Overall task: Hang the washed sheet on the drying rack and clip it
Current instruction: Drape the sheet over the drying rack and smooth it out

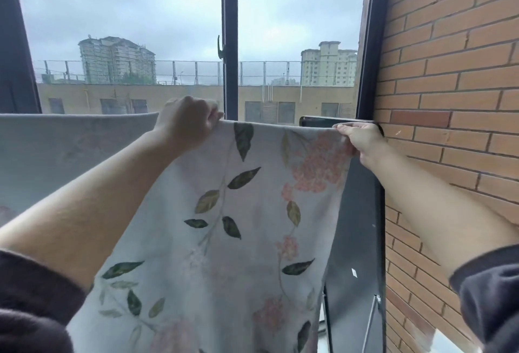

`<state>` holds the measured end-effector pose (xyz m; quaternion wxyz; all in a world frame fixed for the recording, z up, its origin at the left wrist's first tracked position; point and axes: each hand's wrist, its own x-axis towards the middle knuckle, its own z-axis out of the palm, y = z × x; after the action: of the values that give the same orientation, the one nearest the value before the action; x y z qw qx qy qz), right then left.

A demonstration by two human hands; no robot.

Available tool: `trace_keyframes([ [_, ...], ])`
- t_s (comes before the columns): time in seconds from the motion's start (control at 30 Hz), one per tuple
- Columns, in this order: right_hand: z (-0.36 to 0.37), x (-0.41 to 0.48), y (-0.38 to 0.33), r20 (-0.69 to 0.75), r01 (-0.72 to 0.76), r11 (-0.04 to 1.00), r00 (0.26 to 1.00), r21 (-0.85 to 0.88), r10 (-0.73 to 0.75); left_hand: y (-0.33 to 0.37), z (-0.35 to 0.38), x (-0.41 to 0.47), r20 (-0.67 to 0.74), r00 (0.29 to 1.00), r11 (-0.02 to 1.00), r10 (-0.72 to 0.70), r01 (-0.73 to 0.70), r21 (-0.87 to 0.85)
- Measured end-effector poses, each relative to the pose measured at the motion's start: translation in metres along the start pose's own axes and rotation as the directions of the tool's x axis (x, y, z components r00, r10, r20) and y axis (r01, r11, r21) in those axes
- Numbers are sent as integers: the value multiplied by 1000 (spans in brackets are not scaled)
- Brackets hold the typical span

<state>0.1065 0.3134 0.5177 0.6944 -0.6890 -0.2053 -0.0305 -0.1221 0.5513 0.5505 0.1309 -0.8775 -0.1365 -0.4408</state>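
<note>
A pale grey sheet (238,212) printed with green leaves and pink flowers hangs down in front of me, its top edge stretched level. My left hand (188,122) grips that edge near the middle, fingers curled over it. My right hand (356,139) pinches the right corner of the edge, thumb on top. Just behind the right hand runs the dark top bar of the drying rack (323,122), and its dark frame (362,240) drops down along the wall. More of the sheet (70,150) spreads to the left, plain side showing. No clip is visible.
A brick wall (449,86) stands close on the right. Behind the sheet is a large window with a dark centre post (229,44) and a handle (222,48). Buildings and a grey sky lie outside.
</note>
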Motion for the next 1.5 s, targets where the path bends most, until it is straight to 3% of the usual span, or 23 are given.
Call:
trace_keyframes([
  [0.13, 4, -19, 19, 65, -44, 999, 997, -20, 45, -6, 14, -24, -47, 994, 993, 102, -99, 71],
  [0.3, 12, -36, 28, 94, -54, 998, 994, -41, 57, -1, 23, -43, 4, 994, 987, 105, -105, 121],
  [0.5, 14, -59, 53, 192, 13, 995, 981, -104, 7, 10, 30, -60, -44, 987, 982, 153, -147, 122],
  [0.6, 10, -62, 60, 226, 97, 984, 972, -150, -61, 12, 32, -59, -102, 987, 990, 122, -114, 84],
  [0.77, 1, -48, 54, -42, 188, 974, 980, -130, -195, 35, 22, -48, -163, 987, 998, -1, -11, -68],
  [0.9, 7, -73, 88, 25, 126, 972, 992, -199, -124, 47, 43, -85, -126, 986, 968, 108, -133, -211],
  [1.0, 15, -113, 128, 141, 33, 992, 990, -122, -15, 52, 74, -145, -113, 982, 949, 154, -179, -261],
  [1.23, 50, -188, 182, 367, -180, 984, 915, -4, 169, 58, 117, -253, 149, 989, 891, 14, 56, -451],
  [1.37, 78, -228, 205, 421, -291, 956, 870, 22, 256, 51, 125, -311, 293, 946, 835, -140, 272, -479],
  [1.5, 111, -270, 218, 409, -333, 937, 873, 107, 264, 35, 119, -360, 402, 869, 735, -290, 471, -488],
])
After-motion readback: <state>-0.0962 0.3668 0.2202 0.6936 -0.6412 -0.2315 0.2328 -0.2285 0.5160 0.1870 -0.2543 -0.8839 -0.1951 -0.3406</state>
